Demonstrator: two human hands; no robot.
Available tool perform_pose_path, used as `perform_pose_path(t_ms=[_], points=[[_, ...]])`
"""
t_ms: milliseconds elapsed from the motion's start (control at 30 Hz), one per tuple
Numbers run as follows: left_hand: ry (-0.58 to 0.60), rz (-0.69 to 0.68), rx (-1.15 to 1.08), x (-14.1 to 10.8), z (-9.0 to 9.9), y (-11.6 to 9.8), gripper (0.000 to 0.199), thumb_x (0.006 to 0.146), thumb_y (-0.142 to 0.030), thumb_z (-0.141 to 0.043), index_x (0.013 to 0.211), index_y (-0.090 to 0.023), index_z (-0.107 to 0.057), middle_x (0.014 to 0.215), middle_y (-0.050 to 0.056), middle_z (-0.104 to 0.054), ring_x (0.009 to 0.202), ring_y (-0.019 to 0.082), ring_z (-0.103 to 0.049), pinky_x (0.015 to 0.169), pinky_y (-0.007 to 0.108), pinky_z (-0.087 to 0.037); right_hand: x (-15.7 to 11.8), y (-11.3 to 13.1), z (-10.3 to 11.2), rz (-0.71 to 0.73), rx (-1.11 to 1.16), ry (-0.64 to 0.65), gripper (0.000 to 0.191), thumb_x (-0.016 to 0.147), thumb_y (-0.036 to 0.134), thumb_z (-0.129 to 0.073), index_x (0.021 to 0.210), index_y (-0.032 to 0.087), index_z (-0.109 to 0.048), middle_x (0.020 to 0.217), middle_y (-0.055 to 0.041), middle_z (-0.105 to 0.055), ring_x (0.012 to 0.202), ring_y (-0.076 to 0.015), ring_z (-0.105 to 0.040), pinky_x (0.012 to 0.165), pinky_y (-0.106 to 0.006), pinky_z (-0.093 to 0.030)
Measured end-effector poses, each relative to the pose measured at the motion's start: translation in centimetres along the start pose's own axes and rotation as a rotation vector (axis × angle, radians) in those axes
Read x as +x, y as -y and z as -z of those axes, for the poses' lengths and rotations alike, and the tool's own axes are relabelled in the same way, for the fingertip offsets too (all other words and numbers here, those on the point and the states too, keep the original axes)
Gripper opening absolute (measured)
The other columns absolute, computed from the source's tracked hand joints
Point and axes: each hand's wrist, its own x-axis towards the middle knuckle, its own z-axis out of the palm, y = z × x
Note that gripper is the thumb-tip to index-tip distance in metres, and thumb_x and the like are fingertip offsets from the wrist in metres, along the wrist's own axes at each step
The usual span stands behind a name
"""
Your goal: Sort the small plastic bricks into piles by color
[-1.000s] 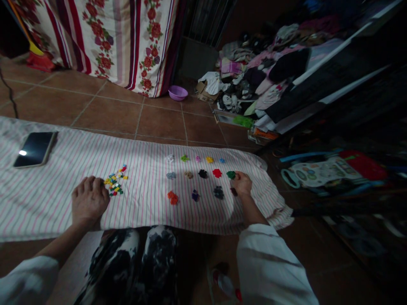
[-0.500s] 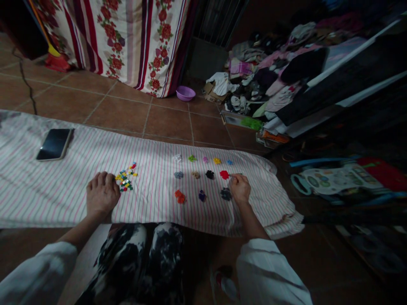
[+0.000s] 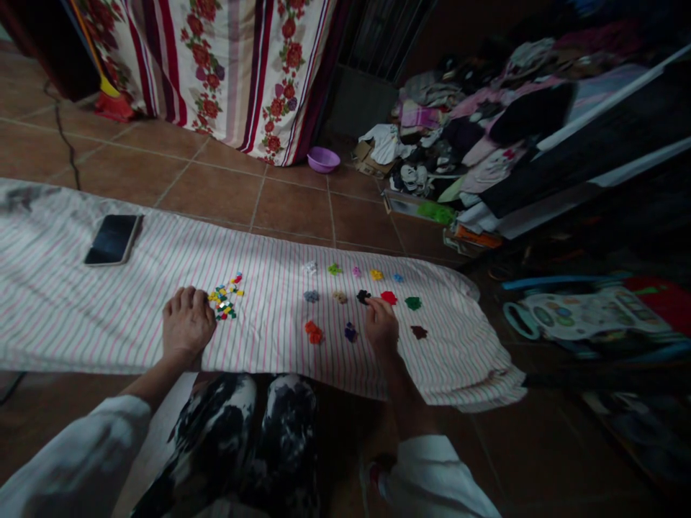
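Note:
My left hand (image 3: 188, 321) lies palm down on the striped cloth, fingers stretched forward and nearly side by side. Its right edge is beside a mixed heap of small coloured pieces (image 3: 224, 301). My right hand (image 3: 382, 327) has its fingertips pinched together at the black pile (image 3: 363, 296); whatever sits between them is too small to make out. Just beyond that hand is the red pile (image 3: 389, 297). Around it lie the dark blue pile (image 3: 350, 332), orange pile (image 3: 313, 332), tan pile (image 3: 339, 296), grey pile (image 3: 311, 296), green pile (image 3: 413, 303) and brown pile (image 3: 419, 332).
A far row includes white (image 3: 309, 267), lime (image 3: 335, 269), pink (image 3: 356, 271), yellow (image 3: 376, 274) and light blue pieces (image 3: 398, 277). A phone (image 3: 113, 239) rests at left. Beyond the cloth (image 3: 270, 288) stand a purple basin (image 3: 323, 160) and heaped clothes (image 3: 458, 122).
My right hand has moved left, from beside the red pile to the black one, uncovering the green and brown piles. My left hand stays by the mixed heap. The view has shifted slightly.

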Motion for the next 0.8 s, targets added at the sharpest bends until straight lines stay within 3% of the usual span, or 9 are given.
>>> perform_pose_path(t_ms=[433, 800], points=[[0.011, -0.008, -0.036, 0.0, 0.4, -0.1, 0.038, 0.094, -0.031, -0.036, 0.116, -0.014, -0.061, 0.131, 0.02, -0.058, 0.131, 0.035, -0.046, 0.105, 0.05, -0.036, -1.2, 9.7, -3.4, 0.06, 0.153, 0.157, 0.039, 0.092, 0.014, -0.04, 0.107, 0.021, -0.076, 0.106, -0.0102, -0.073, 0.105, -0.0216, -0.069, 0.099, -0.04, -0.058], [0.036, -0.001, -0.027, 0.1, 0.7, -0.2, 0.039, 0.096, -0.032, -0.033, 0.116, -0.013, -0.06, 0.131, 0.02, -0.058, 0.133, 0.035, -0.046, 0.106, 0.05, -0.036, -2.0, 19.3, -5.8, 0.147, 0.266, 0.537, 0.032, 0.094, 0.011, -0.05, 0.111, 0.023, -0.074, 0.119, -0.0081, -0.071, 0.11, -0.0196, -0.066, 0.098, -0.032, -0.056]])
